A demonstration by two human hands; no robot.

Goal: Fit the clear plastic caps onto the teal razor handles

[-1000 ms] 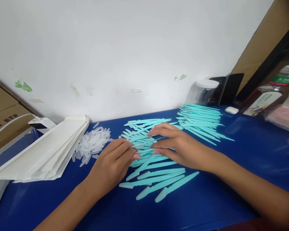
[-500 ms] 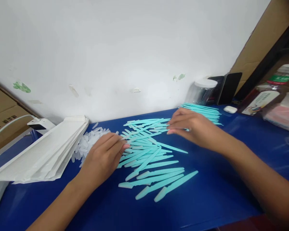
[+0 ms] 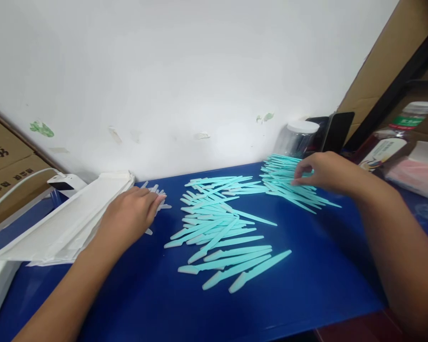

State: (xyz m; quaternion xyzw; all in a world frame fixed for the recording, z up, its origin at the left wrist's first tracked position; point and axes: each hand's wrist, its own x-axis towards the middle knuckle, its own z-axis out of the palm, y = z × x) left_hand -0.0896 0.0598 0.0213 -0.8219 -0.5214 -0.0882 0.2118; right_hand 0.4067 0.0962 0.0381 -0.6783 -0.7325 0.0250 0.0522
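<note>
Turquoise eyebrow razors (image 3: 214,232) lie loosely heaped across the middle of the blue table. A second heap of turquoise razors (image 3: 288,190) fans out at the right, by the jar. My right hand (image 3: 323,173) is over the right edge of that heap, thumb and forefinger apart, with nothing visible between them. Over a pile of translucent plastic caps (image 3: 160,197), mostly hidden beneath it, rests my left hand (image 3: 131,213). Its fingers are curled together, and whether they hold a cap is hidden.
White padded envelopes (image 3: 67,218) are stacked at the left beside a white device with a cable (image 3: 67,184). A lidded clear jar (image 3: 297,137) and dark phone-like slabs (image 3: 337,133) stand against the wall. A bottle (image 3: 388,142) and a pink package (image 3: 419,168) are at the right.
My left hand has moved left from the middle razors onto the caps. My right hand has moved right from the middle heap to the right heap and opened; that heap looks more spread out.
</note>
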